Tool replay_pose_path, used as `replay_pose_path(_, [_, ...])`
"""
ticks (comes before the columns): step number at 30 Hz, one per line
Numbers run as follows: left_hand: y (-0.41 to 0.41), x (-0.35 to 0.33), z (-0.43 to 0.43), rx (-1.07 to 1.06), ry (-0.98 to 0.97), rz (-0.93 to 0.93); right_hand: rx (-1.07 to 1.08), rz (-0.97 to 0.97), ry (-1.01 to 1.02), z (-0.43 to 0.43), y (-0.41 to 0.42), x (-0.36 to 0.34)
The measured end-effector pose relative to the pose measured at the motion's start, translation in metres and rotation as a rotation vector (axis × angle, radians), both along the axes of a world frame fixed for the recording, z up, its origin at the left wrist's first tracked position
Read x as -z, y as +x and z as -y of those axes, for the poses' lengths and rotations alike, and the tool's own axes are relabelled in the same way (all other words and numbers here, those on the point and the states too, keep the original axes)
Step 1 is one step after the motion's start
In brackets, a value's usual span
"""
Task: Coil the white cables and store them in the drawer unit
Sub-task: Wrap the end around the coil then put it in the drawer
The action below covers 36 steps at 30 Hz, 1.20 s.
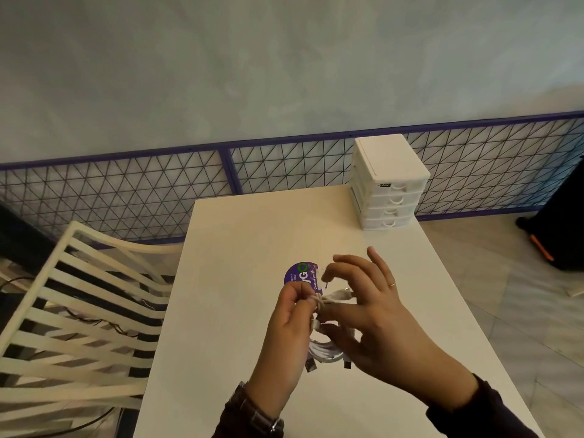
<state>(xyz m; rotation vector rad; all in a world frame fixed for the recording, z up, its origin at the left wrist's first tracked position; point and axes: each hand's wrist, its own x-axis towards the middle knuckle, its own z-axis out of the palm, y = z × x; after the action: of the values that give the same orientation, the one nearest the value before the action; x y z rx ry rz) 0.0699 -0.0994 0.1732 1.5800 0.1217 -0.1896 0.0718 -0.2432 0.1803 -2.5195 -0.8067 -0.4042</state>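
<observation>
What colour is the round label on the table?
The label is purple with white lettering, head view.

The drawer unit [390, 184] stands on the far right corner of the table [221, 311], its drawer fronts toward the near edge. A sticker [298, 276] lies near the table's middle. Just before it, toward the near edge, the left hand [284, 336] and the right hand [376, 317] hold the cables [325, 349] between them. A chair [79, 311] stands left of the table; a mesh panel [142, 191] runs behind both
</observation>
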Motion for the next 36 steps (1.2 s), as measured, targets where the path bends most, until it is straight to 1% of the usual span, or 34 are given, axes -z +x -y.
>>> replay_pose_path(2, [0.000,0.002,-0.001,-0.005,-0.002,0.001,0.058,-0.057,0.119,-0.004,-0.005,0.001])
replay_pose_path(3, [0.000,0.001,-0.001,0.004,-0.004,-0.001,0.095,-0.056,0.136,-0.007,-0.007,0.002])
replay_pose_path(8, [-0.003,-0.005,0.000,0.091,-0.123,0.054,0.221,0.092,0.030,-0.016,-0.013,-0.002])
replay_pose_path(13, [-0.005,-0.002,-0.002,0.154,-0.078,0.134,0.295,0.056,0.123,-0.018,-0.014,0.000])
replay_pose_path(18, [-0.004,0.000,-0.003,0.205,-0.014,0.239,0.324,0.037,0.192,-0.017,-0.012,0.006])
replay_pose_path(22, [-0.002,0.002,-0.002,0.175,0.000,0.285,0.347,-0.013,0.406,-0.018,-0.010,0.012])
replay_pose_path(24, [-0.002,0.005,-0.002,0.164,0.024,0.306,0.350,-0.026,0.475,-0.019,-0.010,0.014])
replay_pose_path(27, [-0.003,0.009,-0.003,0.156,0.054,0.307,0.362,-0.076,0.501,-0.020,-0.009,0.016])
replay_pose_path(32, [-0.003,0.012,-0.002,0.123,0.050,0.303,0.366,-0.171,0.563,-0.019,-0.009,0.014])
replay_pose_path(36, [-0.005,0.009,-0.002,0.154,0.058,0.305,0.390,-0.095,0.602,-0.023,-0.012,0.015])
